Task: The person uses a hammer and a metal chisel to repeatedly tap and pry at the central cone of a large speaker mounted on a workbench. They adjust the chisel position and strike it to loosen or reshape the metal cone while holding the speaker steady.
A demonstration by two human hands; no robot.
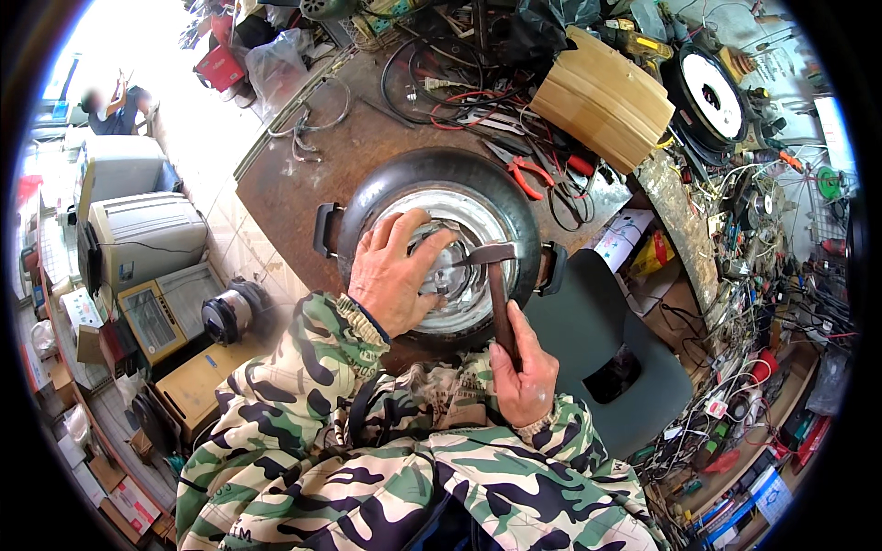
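A black round pan (418,170) with two side handles lies on the worktable, its silvery ringed metal face (478,207) turned up. My left hand (390,275) rests over the middle of that face, fingers bent and thumb apart, gripping a shiny crumpled-looking metal piece (450,275); its exact kind is unclear, and my fingers cover part of it. In my right hand (525,376) is a hammer (501,303), held by its brown wooden handle. The hammer's head hangs over the right part of the metal face, close to my left fingertips.
Red-handled pliers (526,174), black cables (432,78) and a cardboard piece (602,96) lie beyond the pan. A dark chair (588,340) stands at the right, near heaped wires and tools. Appliances (147,239) line the left floor; a person (119,110) is at the far left.
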